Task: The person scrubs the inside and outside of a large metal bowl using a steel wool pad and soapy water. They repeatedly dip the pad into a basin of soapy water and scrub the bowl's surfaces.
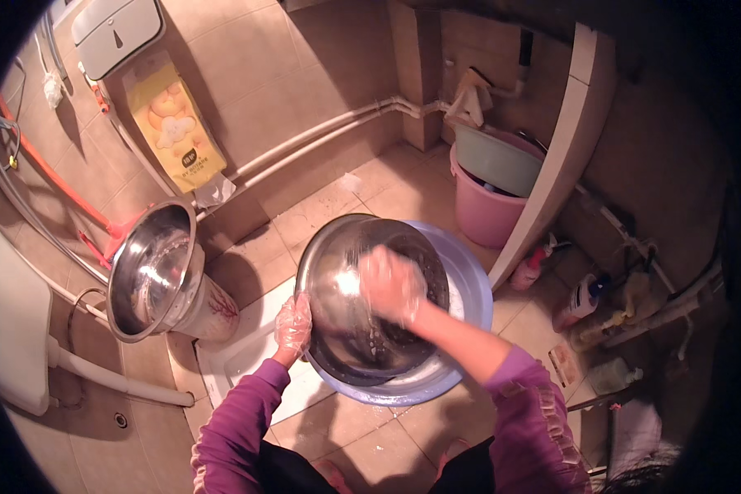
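A wet stainless steel basin (339,333) is tilted over a blue plastic tub (469,272), with its rounded side towards me. My left hand (294,324), in a clear plastic glove, grips the steel basin's left rim. Over the middle of the basin is my right hand (392,285), also gloved and blurred by motion, with its fingers curled against the metal. Whether it holds a cloth or sponge cannot be told. Drops and some foam lie on the metal, and whitish suds show inside the tub.
Left, another steel basin (160,272) rests tilted on a patterned white bin (219,312). A white squat-toilet surround (247,358) lies beneath the tub's left side. Back right stands a pink bucket (488,216) holding a pale green basin (497,160). Bottles, including a pink one (528,268), line the right.
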Demonstrator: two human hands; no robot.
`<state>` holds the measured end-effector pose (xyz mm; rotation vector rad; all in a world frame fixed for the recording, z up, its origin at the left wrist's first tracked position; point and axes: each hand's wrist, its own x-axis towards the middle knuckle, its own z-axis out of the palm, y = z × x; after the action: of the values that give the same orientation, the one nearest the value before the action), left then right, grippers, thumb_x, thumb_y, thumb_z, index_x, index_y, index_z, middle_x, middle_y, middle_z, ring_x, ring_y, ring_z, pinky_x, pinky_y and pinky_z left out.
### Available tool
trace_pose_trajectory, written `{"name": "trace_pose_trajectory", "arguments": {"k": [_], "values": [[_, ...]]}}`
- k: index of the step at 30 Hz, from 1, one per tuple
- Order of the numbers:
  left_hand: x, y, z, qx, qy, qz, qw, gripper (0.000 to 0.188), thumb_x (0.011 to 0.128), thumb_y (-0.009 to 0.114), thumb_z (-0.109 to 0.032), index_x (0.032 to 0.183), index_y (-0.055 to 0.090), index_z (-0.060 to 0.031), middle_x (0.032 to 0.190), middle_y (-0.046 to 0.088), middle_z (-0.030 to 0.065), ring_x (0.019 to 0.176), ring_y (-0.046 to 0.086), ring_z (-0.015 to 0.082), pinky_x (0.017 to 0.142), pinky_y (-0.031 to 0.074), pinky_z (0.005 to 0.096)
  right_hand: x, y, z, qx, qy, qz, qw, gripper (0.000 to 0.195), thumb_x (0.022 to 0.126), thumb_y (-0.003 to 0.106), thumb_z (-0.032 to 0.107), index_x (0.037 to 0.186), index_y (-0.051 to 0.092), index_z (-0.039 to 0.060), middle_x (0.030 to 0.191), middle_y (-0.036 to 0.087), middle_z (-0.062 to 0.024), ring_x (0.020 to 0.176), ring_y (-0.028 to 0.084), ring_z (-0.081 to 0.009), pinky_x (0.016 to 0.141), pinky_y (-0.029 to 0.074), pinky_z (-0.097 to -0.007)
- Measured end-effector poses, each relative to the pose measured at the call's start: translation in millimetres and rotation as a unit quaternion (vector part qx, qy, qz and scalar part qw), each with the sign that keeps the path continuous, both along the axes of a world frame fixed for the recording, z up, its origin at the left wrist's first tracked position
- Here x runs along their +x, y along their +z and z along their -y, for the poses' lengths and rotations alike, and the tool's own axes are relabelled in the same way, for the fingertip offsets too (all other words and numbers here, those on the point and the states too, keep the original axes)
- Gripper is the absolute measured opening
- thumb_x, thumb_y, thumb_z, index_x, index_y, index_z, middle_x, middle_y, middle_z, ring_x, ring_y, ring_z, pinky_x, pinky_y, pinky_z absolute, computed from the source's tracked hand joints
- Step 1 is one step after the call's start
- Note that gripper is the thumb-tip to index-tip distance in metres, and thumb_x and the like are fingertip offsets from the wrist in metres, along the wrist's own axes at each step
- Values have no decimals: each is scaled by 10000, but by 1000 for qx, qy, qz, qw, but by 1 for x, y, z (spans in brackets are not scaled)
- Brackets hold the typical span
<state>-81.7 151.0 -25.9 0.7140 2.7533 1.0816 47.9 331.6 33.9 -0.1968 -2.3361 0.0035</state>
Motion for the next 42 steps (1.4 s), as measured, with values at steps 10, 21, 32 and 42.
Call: {"name": "trace_pose_trajectory", "arguments": {"k": [10,21,32,42], "values": [[9,7,-6,18,2,17,1000,385,944,398,-386,1012,596,-62,950,613,241,904,556,433,790,424,505,-9,6,11,25,5,-26,999,94,733,558,168,718,484,111,707,473,-63,602,531,-206,420,457,-335],[10,12,-4,-10,-3,0,1000,433,939,400,-432,1052,579,-54,978,601,255,904,564,436,787,425,507,-17,11,6,19,-20,-22,999,122,742,571,192,743,503,92,761,498,-87,686,560,-228,492,488,-356],[18,16,-9,33,-30,-6,999,429,943,388,-429,1022,583,-55,960,601,266,891,564,449,771,424,516,-12,8,17,67,5,-52,996,137,718,575,211,701,476,119,683,476,-49,620,535,-196,435,452,-339],[13,9,-6,21,-35,-25,999,393,950,391,-388,984,575,-42,936,600,257,869,565,443,762,430,519,-21,7,17,56,-16,-26,998,181,704,595,249,755,499,104,705,504,-74,645,555,-209,451,474,-353]]}}
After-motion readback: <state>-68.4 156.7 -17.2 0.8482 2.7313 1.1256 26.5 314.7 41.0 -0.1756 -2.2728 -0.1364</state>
